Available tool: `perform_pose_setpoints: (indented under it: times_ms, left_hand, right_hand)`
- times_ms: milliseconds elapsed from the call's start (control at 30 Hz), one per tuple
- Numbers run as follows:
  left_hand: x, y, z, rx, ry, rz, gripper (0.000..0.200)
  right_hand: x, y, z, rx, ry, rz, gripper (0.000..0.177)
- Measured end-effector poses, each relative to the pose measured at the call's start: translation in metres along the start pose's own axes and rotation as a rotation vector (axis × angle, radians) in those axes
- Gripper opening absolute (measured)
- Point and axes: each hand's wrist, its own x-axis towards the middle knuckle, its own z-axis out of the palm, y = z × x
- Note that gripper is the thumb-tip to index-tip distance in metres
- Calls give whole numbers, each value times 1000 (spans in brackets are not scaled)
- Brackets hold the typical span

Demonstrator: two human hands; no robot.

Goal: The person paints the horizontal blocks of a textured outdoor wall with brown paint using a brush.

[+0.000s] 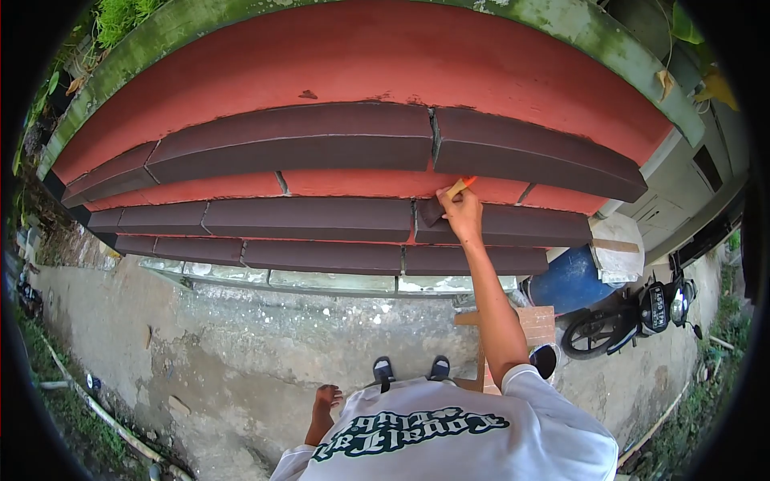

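My right hand [463, 215] is closed around a paintbrush [458, 189] with a yellowish, orange-tipped handle. Its bristles seem to be down at the dark brown ledge [513, 224], just right of a vertical joint; my fingers partly hide them. Red wall [345, 183] runs above that ledge, with another dark brown ledge [305, 144] higher up. My left hand [328, 395] hangs low beside my body, over the concrete ground, with its fingers curled. Whether it holds anything is too small to make out.
A blue barrel [568, 280] stands at the right beneath the ledges, with a parked motorcycle [642, 313] beyond it. Close by my right arm are a tiled stand [536, 325] and a container with dark contents [545, 361]. Mossy green edging [180, 28] tops the wall.
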Motion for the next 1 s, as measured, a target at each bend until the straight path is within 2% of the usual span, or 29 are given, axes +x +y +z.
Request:
perform_pose_setpoints:
  times_ms: [100,200,233,267,333,433,533,633,733,767,800,867,967,1000]
  left_hand:
    - [-3,1,1,32,-18,-10,34]
    - [-7,5,0,23,-8,-13,33]
    - [-2,5,0,10,-2,-9,32]
    - [1,3,0,7,-5,-6,32]
    - [6,1,-3,2,-10,0,32]
    - [4,-1,-4,21,-12,-7,32]
    - [11,1,-7,38,-63,-40,33]
    - [21,-4,-10,282,-126,197,34]
    - [19,18,-2,43,-55,-20,34]
    - [16,26,-1,52,-50,-4,34]
    - [14,30,1,56,-46,12,33]
    - [8,37,6,39,-42,55,33]
    - [3,37,7,8,-25,109,34]
    - [2,35,7,6,-13,109,34]
  right_hand:
    - [-6,1,0,-107,-17,-87,27]
    - [-6,-1,-20,-310,40,-172,24]
    - [-2,-2,-26,-482,108,-183,21]
    - [1,-2,-35,-541,109,-178,26]
    - [4,-4,-39,-620,168,-250,25]
    - [-1,-11,-17,-679,85,-239,19]
    - [-14,-27,15,-553,-48,-302,21]
    - [-11,-32,15,-205,-92,-158,26]
    - [-8,7,3,-253,74,-157,31]
    - [-3,30,-3,-85,26,-20,33]
    - [-11,18,-19,-35,13,53,33]
    - [0,36,-36,-313,65,-36,27]
    - [-1,4,-54,-670,106,-200,23]
    - [1,-1,-54,-698,117,-223,22]
